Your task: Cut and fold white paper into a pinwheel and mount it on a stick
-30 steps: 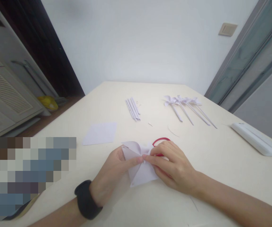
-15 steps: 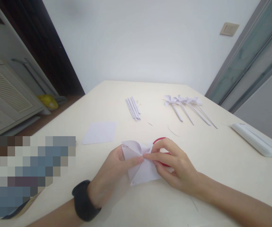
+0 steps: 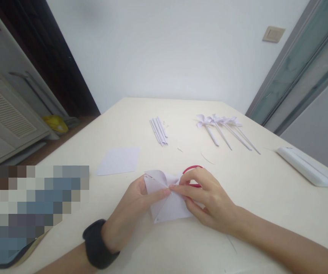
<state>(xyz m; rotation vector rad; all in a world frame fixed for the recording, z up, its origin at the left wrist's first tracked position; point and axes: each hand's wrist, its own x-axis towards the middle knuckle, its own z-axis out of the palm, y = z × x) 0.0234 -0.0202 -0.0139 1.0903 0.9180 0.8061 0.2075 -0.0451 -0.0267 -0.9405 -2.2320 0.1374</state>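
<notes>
A white paper pinwheel sheet [image 3: 166,205] lies partly folded on the cream table [image 3: 266,198] in front of me. My left hand [image 3: 132,211], a black band on its wrist, pinches the paper's folded corners at the centre. From the right, my right hand [image 3: 206,199] presses its fingertips onto the same centre point. Red-handled scissors [image 3: 191,168] lie just behind my right hand, mostly hidden by it.
A flat white paper square [image 3: 118,160] lies to the left. Farther back are several rolled paper sticks [image 3: 159,131] and several finished pinwheels [image 3: 223,127]. A long white box [image 3: 306,166] sits at the right edge. A blurred patch covers the lower left.
Both hands stay on the paper's centre; the right fingers have shifted slightly on the folded corners. The view has drifted a little.
</notes>
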